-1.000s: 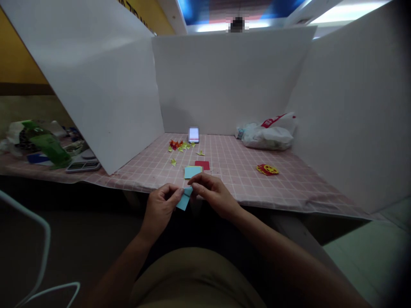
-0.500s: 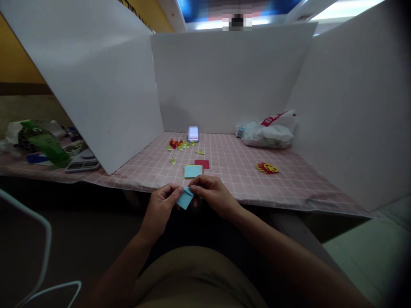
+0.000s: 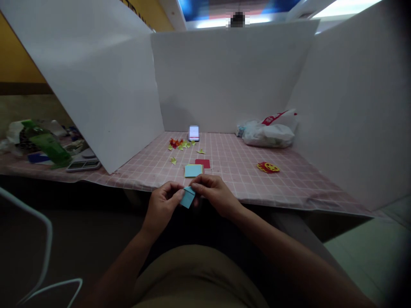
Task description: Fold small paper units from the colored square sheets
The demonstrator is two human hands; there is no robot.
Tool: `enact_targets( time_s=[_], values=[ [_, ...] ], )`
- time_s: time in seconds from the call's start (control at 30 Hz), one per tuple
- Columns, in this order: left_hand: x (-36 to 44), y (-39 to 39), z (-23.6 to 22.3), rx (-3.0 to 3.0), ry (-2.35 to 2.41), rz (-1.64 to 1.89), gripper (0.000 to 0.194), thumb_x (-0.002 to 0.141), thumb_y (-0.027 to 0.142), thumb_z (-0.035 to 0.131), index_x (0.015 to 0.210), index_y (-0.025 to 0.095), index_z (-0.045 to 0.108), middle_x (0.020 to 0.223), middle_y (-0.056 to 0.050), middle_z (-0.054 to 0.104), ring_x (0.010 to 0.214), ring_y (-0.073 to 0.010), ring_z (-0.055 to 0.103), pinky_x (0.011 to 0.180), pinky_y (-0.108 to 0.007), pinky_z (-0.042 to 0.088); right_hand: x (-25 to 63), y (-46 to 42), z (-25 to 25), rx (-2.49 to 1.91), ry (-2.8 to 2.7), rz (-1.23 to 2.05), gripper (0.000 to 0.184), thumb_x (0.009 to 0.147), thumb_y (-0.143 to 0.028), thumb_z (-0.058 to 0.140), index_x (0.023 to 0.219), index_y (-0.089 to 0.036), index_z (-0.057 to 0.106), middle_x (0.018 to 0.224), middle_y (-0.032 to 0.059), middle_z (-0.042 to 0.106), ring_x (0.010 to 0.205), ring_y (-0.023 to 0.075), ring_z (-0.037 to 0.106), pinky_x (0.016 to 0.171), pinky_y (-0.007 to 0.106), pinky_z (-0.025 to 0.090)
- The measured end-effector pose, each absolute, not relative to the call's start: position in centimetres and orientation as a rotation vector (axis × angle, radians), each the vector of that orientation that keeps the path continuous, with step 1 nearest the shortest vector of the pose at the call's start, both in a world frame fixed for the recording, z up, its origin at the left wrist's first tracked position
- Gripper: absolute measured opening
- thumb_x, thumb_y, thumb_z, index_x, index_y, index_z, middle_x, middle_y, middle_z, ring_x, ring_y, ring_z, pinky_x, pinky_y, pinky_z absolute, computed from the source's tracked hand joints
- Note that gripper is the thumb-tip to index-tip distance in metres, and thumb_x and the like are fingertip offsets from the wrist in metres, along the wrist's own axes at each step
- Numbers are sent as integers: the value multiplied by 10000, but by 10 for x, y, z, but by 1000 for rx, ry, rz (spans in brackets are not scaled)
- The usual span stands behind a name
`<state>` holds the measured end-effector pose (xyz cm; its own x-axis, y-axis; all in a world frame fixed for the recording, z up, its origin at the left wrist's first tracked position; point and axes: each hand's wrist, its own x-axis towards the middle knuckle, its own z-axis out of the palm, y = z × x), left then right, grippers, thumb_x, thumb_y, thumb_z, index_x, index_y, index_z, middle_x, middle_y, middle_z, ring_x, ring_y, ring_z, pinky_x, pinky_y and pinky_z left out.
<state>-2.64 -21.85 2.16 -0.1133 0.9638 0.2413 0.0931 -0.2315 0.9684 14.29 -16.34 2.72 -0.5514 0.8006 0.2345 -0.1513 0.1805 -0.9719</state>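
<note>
A small light-blue folded paper [image 3: 187,198] is pinched between both my hands just in front of the table's near edge. My left hand [image 3: 162,208] grips its left side with fingers closed. My right hand [image 3: 214,194] holds its top right corner, fingers curled. On the pink checked tablecloth [image 3: 231,158] just beyond lies a small stack of square papers [image 3: 193,170] with a blue sheet on top, and a red sheet [image 3: 203,163] behind it. Several small folded yellow and orange paper pieces [image 3: 180,145] lie further back.
White boards [image 3: 224,77] wall the table on three sides. A lit phone [image 3: 193,133] stands at the back, a white plastic bag [image 3: 268,133] at back right, a red-yellow paper cutout [image 3: 268,167] to the right. A calculator [image 3: 82,165] and green packaging [image 3: 48,145] sit left.
The blue paper has been turned and folded smaller between my fingers; both hands shifted slightly right and closer together.
</note>
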Motion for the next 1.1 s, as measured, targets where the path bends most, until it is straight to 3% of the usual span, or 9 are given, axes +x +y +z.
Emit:
enact_targets(
  time_s=[0.33,1.1],
  values=[
    [-25,-219,21,1455,1296,1523,118,802,279,697,846,170,687,746,1,676,675,-127,598,635,-233,468,140,-166,28,-656,-1664,1497,199,909,-332,586,802,-166,613,576,-20,638,526,93,593,568,219,431],
    [-24,-218,19,1415,1277,1541,78,783,249,692,821,181,701,723,7,678,658,-132,591,629,-227,453,139,-167,28,-663,-1635,1481,176,898,-314,601,812,-162,623,583,-24,637,523,98,615,567,217,446]
  ],
)
